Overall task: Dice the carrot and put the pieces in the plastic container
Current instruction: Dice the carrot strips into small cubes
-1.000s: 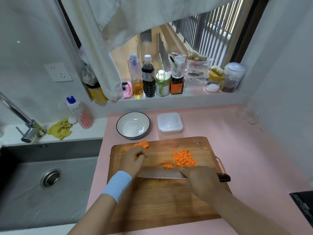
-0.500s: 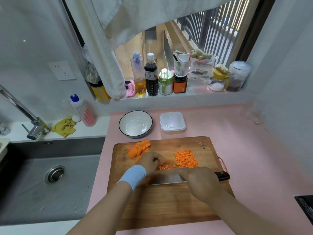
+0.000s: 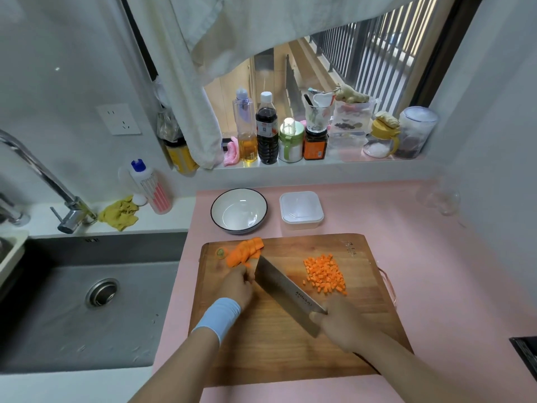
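Sliced carrot (image 3: 244, 251) lies stacked at the far left of the wooden cutting board (image 3: 279, 353). A pile of diced carrot (image 3: 324, 274) sits on the board's right half. My left hand (image 3: 238, 286), with a blue wristband, has its fingers curled over the near end of the carrot slices, knuckles against the cleaver (image 3: 287, 292). My right hand (image 3: 340, 324) grips the cleaver's handle. The blade runs diagonally, its tip at the slices. The white plastic container (image 3: 301, 210) stands beyond the board, apart from both hands.
A white bowl (image 3: 239, 211) stands left of the container. A cut carrot top (image 3: 220, 253) lies at the board's far left corner. The sink (image 3: 87, 301) and tap are to the left, and bottles and jars (image 3: 267, 132) line the window sill.
The cleaver has swung from lying crosswise to a diagonal, its tip now at the carrot slices. My left hand moved left to the slices. The small loose dice now lie with the pile.
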### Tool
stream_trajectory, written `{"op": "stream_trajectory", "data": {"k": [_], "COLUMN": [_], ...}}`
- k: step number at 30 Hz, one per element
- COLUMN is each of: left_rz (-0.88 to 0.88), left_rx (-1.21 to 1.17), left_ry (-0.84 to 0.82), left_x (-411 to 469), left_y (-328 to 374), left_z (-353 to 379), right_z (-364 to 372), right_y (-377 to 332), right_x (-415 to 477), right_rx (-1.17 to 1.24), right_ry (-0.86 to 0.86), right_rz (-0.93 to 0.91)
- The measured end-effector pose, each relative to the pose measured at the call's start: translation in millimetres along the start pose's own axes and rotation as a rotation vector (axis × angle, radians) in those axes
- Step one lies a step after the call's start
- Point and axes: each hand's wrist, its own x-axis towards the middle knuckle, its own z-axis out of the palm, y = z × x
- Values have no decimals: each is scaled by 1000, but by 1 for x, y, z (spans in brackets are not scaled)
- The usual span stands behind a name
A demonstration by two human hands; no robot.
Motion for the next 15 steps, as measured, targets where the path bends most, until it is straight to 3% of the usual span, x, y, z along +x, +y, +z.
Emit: {"op": "stream_trajectory", "data": {"k": [4,11,15], "left_rz": [38,160,150], "left_rx": [115,276,305], "left_ry": [27,147,104], "left_x": [-6,7,20], "left_y": [-5,-17,-23], "left_z": [15,21,14], "right_z": [4,-14,-18], "right_y": [1,15,8], "right_x": [-11,-8,-6], "right_rx": [10,88,94], "right_ry": [13,179,171], "right_rz": [38,157,140]}}
